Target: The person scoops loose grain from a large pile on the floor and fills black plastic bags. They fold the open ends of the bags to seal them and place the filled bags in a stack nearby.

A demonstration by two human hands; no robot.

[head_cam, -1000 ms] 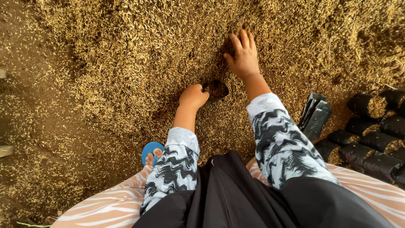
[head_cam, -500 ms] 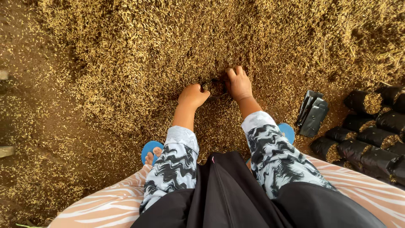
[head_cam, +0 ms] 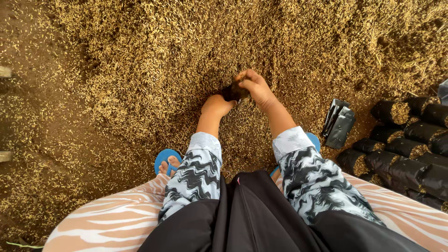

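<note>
Two hands (head_cam: 235, 95) hold small dark bag (head_cam: 232, 92), mouth upward.

A flat stack of empty black bags (head_cam: 339, 123) lies on the husk-strewn ground at right. Just beyond it, filled black bags (head_cam: 410, 154) (cylinders, husk-topped) lie in rows.

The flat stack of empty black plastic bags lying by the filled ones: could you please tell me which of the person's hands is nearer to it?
Right. The right hand is at the small dark bag, left of the flat stack of empty black plastic bags; the left hand lies farther left.
</note>
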